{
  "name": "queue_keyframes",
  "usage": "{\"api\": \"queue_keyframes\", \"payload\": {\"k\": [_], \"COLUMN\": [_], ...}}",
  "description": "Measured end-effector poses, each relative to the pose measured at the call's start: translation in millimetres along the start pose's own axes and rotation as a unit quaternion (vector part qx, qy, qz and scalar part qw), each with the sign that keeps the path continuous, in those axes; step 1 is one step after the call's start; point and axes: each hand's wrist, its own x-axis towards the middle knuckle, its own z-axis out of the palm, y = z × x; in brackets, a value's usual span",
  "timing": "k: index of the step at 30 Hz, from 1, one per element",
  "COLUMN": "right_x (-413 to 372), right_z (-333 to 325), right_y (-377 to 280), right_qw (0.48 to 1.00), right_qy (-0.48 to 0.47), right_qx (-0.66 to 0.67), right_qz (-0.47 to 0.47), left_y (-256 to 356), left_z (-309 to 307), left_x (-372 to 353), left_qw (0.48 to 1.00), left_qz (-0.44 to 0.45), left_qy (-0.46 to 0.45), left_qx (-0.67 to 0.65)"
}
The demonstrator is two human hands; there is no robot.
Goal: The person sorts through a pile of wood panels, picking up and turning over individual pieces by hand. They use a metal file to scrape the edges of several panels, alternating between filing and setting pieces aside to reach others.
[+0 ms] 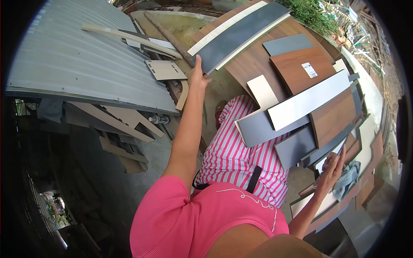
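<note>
My left hand point(199, 76) is closed on the near end of a long dark grey board point(241, 36), thumb on top and fingers underneath. Pale strips run along both long sides of this board. My right hand point(330, 172) is held low on the right, with at least one finger stretched out and the others partly bent. I see nothing held in it. Close beside it lie a grey-blue cloth point(346, 180) and a pile of boards. A white board point(309, 99) and a brown wood-grain board point(333, 116) overlap in front of my legs.
A reddish-brown board point(297, 69) with a white label lies on a large wood-grain panel point(254, 60). On the left stands a corrugated metal sheet point(86, 56), with cut boards point(165, 70) beside it and a bottle point(159, 119) below. Green plants point(307, 17) grow at the back.
</note>
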Motion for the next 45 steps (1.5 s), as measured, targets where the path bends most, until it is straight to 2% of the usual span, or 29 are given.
{"api": "queue_keyframes", "payload": {"k": [2,3,8,13,15,16,18,19,21,22,24,28,32,36,42,45], "right_x": [-2.1,-4.4,-21.0,-30.3,-32.5,-33.4,-34.9,-35.7,-36.7,-37.2,-37.5,-35.4,-34.9,-30.8,-31.3,-36.4], "right_z": [0.4,0.8,-7.1,-9.9,-12.9,-13.2,-17.2,-19.6,-21.5,-21.7,-21.5,-16.2,-13.6,-16.7,-27.0,-31.6], "right_y": [0.2,0.2,1.5,10.7,9.2,6.9,7.3,8.8,8.5,8.3,9.2,14.7,10.5,7.2,0.6,3.0], "right_qw": [1.000,1.000,0.999,0.999,0.999,0.999,0.999,0.999,0.999,0.998,0.999,0.999,0.998,0.998,0.997,0.996], "right_qy": [-0.016,-0.011,0.010,0.025,0.032,0.028,0.031,0.026,0.027,0.033,0.016,0.007,-0.005,0.023,0.068,0.078], "right_qx": [-0.025,-0.026,-0.044,-0.014,-0.014,-0.013,-0.012,-0.011,-0.008,-0.007,-0.006,0.002,-0.004,0.012,0.029,0.020], "right_qz": [0.001,-0.005,0.026,0.037,0.038,0.038,0.039,0.037,0.042,0.045,0.045,0.042,0.066,0.060,0.038,0.038], "left_y": [-3.2,-6.0,-13.0,-19.1,-23.6,-24.3,-24.2,-19.0,6.5,15.2,33.4,66.2,87.5,99.3,65.2,38.4], "left_z": [15.2,17.8,12.0,24.2,30.8,31.1,27.3,30.7,45.1,48.2,48.7,48.5,36.8,38.6,72.3,75.9], "left_x": [4.3,6.7,14.0,6.1,-2.4,-7.7,-20.8,-39.1,-91.0,-103.5,-122.4,-162.5,-207.2,-247.4,-282.2,-275.3], "left_qw": [0.991,0.991,0.994,0.992,0.991,0.991,0.985,0.985,0.964,0.965,0.963,0.955,0.959,0.931,0.916,0.908], "left_qz": [-0.115,-0.119,-0.089,-0.093,-0.041,-0.043,0.104,0.102,0.216,0.213,0.206,0.276,0.269,0.331,0.334,0.324], "left_qy": [-0.008,-0.016,-0.022,0.029,0.102,0.098,0.050,0.044,0.011,0.005,-0.060,-0.061,-0.052,-0.148,-0.216,-0.268], "left_qx": [-0.063,-0.063,-0.056,-0.084,-0.077,-0.077,-0.129,-0.128,-0.156,-0.153,-0.163,-0.088,-0.067,-0.048,-0.051,0.004]}}
